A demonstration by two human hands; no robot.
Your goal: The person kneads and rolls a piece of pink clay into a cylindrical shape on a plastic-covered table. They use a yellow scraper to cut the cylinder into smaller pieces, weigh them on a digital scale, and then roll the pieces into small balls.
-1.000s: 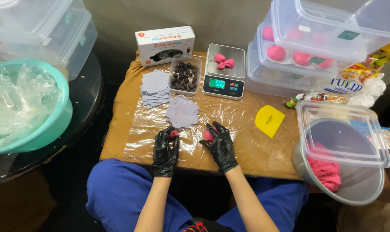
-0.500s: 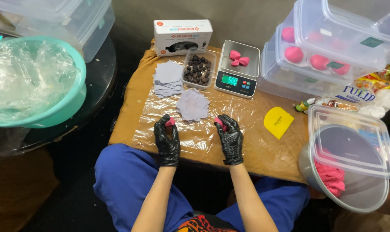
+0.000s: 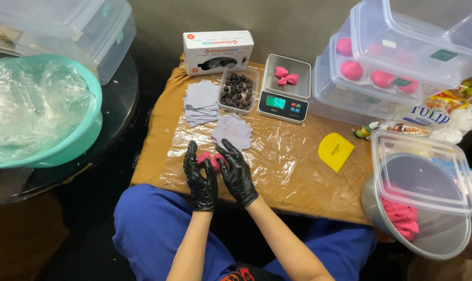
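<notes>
I am pressing a small pink lump of dough (image 3: 211, 160) between my black-gloved left hand (image 3: 200, 178) and right hand (image 3: 238, 170), both cupped around it, lower centre of frame, just above the plastic-covered tabletop (image 3: 293, 171).

Both hands gloved: left hand (image 3: 200, 179) and right hand (image 3: 237, 171) each wear a thin, glossy black disposable glove, snug to the fingers, with wrinkles and highlights across the backs. Glove cuffs end at the wrists. Forearms bare, no sleeves visible to the elbows. Legs covered in loose bright blue trousers (image 3: 152, 229). At the bottom edge, a dark garment with a red-orange print, partly cut off by the frame.
</notes>
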